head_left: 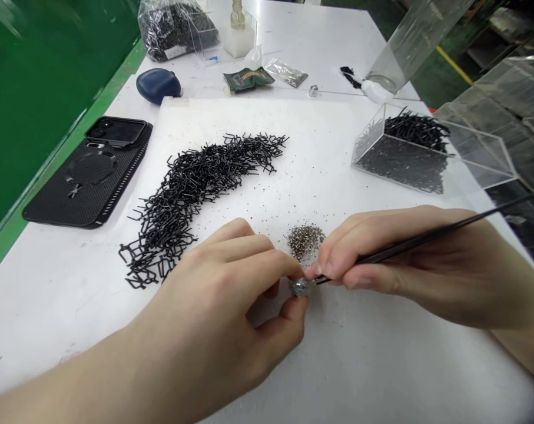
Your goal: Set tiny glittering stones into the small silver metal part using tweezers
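Two hands | left hand (231, 294) pinches silver piece (301, 287) | right hand (408, 259) pinches tweezers (425, 238) | black clips (196, 188) beside

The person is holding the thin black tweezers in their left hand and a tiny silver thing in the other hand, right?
Not quite. The head view shows the thin black tweezers in the right hand. The left hand pinches the tiny silver thing.

white table (50, 306), phone (90, 171) by the left edge, black clip pile (196, 188) mid-table, tiny silver bits (305, 239) near centre, clear box (425, 150) toward the right edge, bagged parts (173, 26) at the far edge
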`<state>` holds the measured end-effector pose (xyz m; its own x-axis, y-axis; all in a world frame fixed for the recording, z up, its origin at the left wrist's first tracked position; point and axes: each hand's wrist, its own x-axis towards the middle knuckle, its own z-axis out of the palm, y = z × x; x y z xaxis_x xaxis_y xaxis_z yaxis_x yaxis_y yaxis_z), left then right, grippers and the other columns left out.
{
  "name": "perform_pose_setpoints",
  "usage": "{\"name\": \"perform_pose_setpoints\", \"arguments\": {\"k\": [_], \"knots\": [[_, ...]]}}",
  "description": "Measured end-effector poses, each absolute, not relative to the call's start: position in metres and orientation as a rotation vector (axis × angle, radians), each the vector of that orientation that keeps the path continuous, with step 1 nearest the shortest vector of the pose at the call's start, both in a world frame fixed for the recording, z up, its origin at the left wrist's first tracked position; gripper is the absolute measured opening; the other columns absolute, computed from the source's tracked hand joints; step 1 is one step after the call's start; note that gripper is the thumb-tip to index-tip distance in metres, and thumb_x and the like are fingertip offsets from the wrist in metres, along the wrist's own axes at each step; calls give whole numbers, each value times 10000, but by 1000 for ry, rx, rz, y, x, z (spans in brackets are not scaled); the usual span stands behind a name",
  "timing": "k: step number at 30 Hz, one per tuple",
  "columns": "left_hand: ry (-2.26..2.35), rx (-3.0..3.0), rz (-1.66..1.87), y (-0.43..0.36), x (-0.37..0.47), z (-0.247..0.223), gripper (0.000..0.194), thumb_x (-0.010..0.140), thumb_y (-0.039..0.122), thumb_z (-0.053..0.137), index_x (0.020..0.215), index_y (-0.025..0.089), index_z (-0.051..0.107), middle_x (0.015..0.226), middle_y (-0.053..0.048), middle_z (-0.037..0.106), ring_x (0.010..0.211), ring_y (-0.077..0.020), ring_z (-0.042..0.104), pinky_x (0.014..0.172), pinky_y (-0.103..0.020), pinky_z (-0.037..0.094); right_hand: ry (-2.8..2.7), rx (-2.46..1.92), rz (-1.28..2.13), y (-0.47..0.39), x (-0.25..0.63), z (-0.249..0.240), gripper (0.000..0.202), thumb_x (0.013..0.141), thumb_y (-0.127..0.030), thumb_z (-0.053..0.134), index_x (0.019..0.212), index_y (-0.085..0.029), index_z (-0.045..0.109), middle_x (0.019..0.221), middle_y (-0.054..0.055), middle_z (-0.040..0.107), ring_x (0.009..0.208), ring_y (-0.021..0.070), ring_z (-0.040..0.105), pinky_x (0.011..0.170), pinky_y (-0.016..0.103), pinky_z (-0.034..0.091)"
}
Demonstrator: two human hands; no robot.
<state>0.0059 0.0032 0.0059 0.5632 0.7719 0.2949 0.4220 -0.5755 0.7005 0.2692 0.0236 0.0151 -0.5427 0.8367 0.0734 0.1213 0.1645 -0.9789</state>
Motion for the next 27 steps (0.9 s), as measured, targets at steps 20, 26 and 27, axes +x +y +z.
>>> {"name": "perform_pose_setpoints", "arguments": {"k": [20,26,27], "knots": [[944,2229,815,5,6,5,147,986,92,738,1022,201,830,771,60,716,765,-126,629,775,-252,570,-1829,-916,1392,24,269,14,61,1005,-236,939,994,-296,940,953,22,928,902,228,897,745,278,722],[946,2226,804,3,5,6,162,975,94,741,1033,217,829,768,55,722,775,-145,644,758,-270,579,-1834,-880,1405,25,270,14,116,985,-179,940,1003,-293,945,957,16,930,905,227,898,748,277,731],[947,2225,803,3,5,6,162,976,93,740,1031,216,829,768,54,721,773,-146,644,758,-272,580,-1831,-877,1407,26,270,15,119,985,-175,940,1004,-293,946,956,15,930,904,225,897,752,276,733]]}}
